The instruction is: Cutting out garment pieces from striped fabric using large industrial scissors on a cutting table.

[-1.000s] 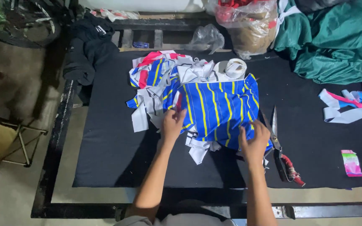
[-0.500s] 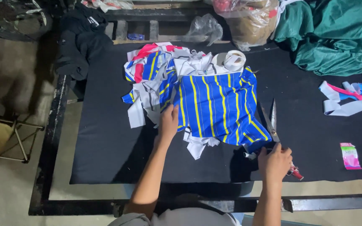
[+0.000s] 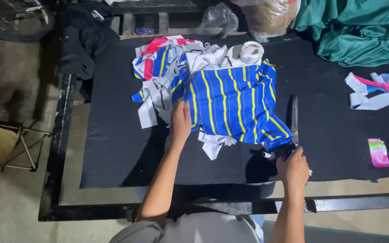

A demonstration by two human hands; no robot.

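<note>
Blue fabric with yellow stripes (image 3: 237,105) lies spread near the middle of the table (image 3: 113,153), which is covered by a black cloth.

Head view, centre: the left hand (image 3: 180,122) rests palm down on the near left edge of the striped fabric, fingers (image 3: 177,108) flat and released, pressing the cloth rather than gripping it. White and grey offcuts (image 3: 212,144) poke out from under the fabric just beside this hand.

Head view, right of centre: the right hand (image 3: 293,168) is clenched around the dark handles of a pair of scissors (image 3: 293,123). The blades point away from the person and lie along the right edge of the striped fabric, touching or just beside its near right corner; whether the blades are parted cannot be told.

Head view, far side: a heap of scraps (image 3: 167,67) in white, blue, red and pink lies touching the far left edge of the fabric, with a roll of white tape (image 3: 251,51) at its far edge. A black garment (image 3: 84,40) hangs over the far left corner of the table. Green cloth (image 3: 356,31) is bunched at the far right, next to a clear plastic bag (image 3: 266,15).

Head view, right: loose white, pink and blue strips (image 3: 377,90) lie well apart from the fabric, and a small pink packet (image 3: 377,152) lies near the table's front edge.
</note>
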